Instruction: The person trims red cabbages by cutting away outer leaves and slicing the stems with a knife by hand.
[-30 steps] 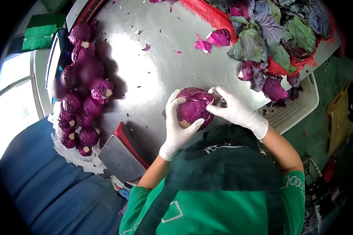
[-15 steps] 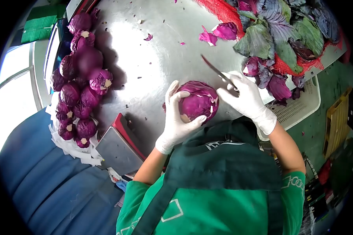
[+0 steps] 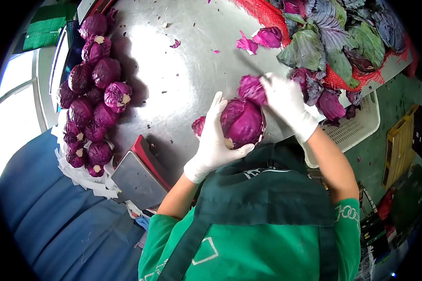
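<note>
purple and round, the cabbage [image 3: 243, 122] sits in the left hand [image 3: 212, 140], on the side toward the right hand [image 3: 286, 100]. the left hand, in a white glove, is spread wide around it, fingers up along its side and thumb reaching under its near edge, by the pale stem end. the right hand, gloved the same way, is curled around a knife [image 3: 250, 63]; it is blurred, so exactly how the fingers grip cannot be told. the blade points away from the body, up and to the left of that hand. a loose leaf [image 3: 252, 90] shows at the right fingertips, just beyond the cabbage; whether it is pinched or only touched is unclear.

just left of the left hand, a small purple piece [image 3: 198, 126] lies on the metal table [image 3: 187, 79]. farther left of that hand is a long cluster of cabbages [image 3: 81, 112], its near end over white paper [image 3: 101, 186]. a grey box with a red edge [image 3: 138, 179] stands nearer the body, left of the left wrist. past the right hand are two torn scraps [image 3: 267, 37], red netting [image 3: 265, 19] and a heap of leaves [image 3: 309, 49]. to the right of the right wrist, lower down, is a white crate [image 3: 362, 125].
</note>
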The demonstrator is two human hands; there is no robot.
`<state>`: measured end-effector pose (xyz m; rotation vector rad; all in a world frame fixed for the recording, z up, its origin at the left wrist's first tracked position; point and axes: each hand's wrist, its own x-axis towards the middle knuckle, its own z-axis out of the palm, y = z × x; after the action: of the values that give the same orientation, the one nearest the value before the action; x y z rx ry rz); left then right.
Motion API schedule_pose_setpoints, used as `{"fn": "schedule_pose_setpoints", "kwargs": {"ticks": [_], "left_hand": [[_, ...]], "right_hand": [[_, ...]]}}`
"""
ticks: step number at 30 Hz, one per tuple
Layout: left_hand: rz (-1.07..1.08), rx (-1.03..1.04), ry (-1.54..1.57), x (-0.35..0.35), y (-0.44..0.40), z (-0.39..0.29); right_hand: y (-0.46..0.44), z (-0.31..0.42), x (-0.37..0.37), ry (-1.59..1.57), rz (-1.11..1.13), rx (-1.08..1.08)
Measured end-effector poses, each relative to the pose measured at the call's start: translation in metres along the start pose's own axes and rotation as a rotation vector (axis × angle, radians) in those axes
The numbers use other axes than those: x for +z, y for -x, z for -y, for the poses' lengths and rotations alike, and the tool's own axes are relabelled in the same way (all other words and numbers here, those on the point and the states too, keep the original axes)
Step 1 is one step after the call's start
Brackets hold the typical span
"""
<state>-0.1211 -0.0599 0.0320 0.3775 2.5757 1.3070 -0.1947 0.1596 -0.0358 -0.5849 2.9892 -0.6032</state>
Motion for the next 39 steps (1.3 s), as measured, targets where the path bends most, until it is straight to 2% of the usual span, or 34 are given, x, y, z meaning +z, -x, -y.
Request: {"fn": "schedule_pose_setpoints", "kwargs": {"ticks": [1, 3, 5, 7, 8, 9, 10, 11, 13, 15, 17, 20, 27, 29, 31, 32, 33, 35, 37, 38, 39], "left_hand": [[-0.003, -0.034, 0.029, -0.002, 0.003, 0.002], [-0.029, -0.075, 0.091, -0.002, 0.015, 0.015], [-0.053, -0.139, 0.156, -0.002, 0.025, 0.02], [-0.063, -0.247, 0.213, -0.005, 0.026, 0.022], [-0.051, -0.186, 0.066, -0.009, 0.022, 0.016], [-0.055, -0.185, 0.069, -0.012, 0.019, 0.011], [-0.031, -0.168, 0.016, -0.014, 0.016, 0.005], [-0.004, -0.152, -0.036, -0.014, 0.015, 0.002], [-0.019, -0.181, 0.002, -0.014, 0.014, 0.005], [-0.045, -0.236, 0.097, -0.014, 0.011, 0.005], [0.001, -0.228, 0.03, -0.013, 0.012, 0.01], [0.009, -0.217, 0.2, -0.004, 0.016, 0.014], [-0.03, -0.305, 0.212, 0.002, 0.022, 0.006], [-0.077, -0.307, 0.239, 0.006, 0.022, 0.005], [-0.055, -0.298, 0.181, 0.004, 0.025, 0.008], [-0.032, -0.289, 0.123, 0.003, 0.026, 0.009], [-0.031, -0.284, 0.122, 0.003, 0.027, 0.01], [-0.036, -0.19, -0.026, 0.003, 0.03, 0.011], [-0.049, -0.151, -0.063, 0.003, 0.03, 0.011], [-0.052, -0.179, -0.038, 0.003, 0.03, 0.009], [-0.058, -0.201, -0.011, 0.004, 0.028, 0.007]], "right_hand": [[-0.003, -0.013, 0.003, -0.101, 0.027, 0.253], [0.001, -0.052, 0.011, -0.12, -0.181, 0.269], [0.0, -0.059, -0.011, -0.051, -0.264, 0.328], [0.001, -0.017, -0.053, -0.027, -0.192, 0.334], [0.011, -0.005, -0.057, -0.152, -0.1, 0.293], [0.02, 0.007, -0.05, -0.329, -0.173, 0.17], [0.027, 0.023, -0.056, -0.611, 0.153, 0.296], [0.033, 0.035, -0.052, -0.669, 0.276, 0.269], [0.048, 0.049, -0.031, -0.645, 0.15, 0.181], [0.05, 0.049, -0.032, -0.681, 0.173, 0.182], [0.052, 0.051, -0.032, -0.718, 0.192, 0.185], [0.057, 0.051, -0.035, -0.499, 0.149, 0.047], [0.066, 0.062, -0.027, -0.274, -0.048, -0.044], [0.066, 0.067, -0.031, -0.15, -0.025, -0.044], [0.059, 0.045, -0.022, -0.065, 0.179, 0.052], [0.056, 0.02, -0.015, 0.029, -0.074, -0.113], [0.05, 0.001, -0.012, -0.16, -0.119, 0.179], [0.048, -0.023, -0.011, -0.133, -0.103, 0.398], [0.046, 0.007, -0.041, -0.42, 0.055, 0.416], [0.048, 0.018, -0.044, -0.679, 0.255, 0.454], [0.052, 0.03, -0.043, -0.762, 0.35, 0.365]]}}
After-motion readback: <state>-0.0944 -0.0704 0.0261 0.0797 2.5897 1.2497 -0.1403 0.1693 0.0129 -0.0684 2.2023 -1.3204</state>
